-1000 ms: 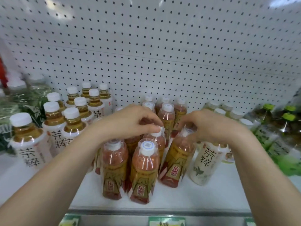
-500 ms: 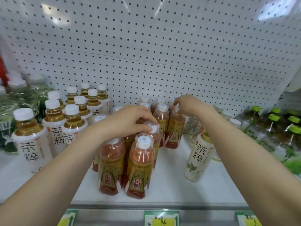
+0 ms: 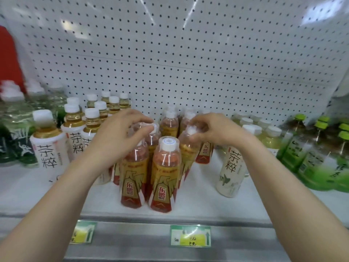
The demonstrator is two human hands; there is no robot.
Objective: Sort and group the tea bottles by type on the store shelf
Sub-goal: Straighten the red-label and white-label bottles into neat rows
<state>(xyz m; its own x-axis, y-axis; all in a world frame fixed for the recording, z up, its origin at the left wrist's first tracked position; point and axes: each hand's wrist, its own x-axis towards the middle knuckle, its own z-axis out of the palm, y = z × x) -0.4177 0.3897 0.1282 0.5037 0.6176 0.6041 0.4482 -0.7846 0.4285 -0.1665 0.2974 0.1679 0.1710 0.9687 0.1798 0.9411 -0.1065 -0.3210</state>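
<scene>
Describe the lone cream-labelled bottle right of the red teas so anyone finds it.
On the white shelf, find the red-and-gold bottles at centre. Just right of them one cream bottle stands alone, out in front. Its label, unlike theirs, is cream with black characters above a dark leaf print.

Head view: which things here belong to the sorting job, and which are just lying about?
In the job: left hand gripping the rear red-gold bottle; right hand pinching the tilted red-gold bottle; front red-gold pair; white-label group; stray white-label bottle; green-cap bottles.
Lying about: price tag; pegboard; red object.
</scene>
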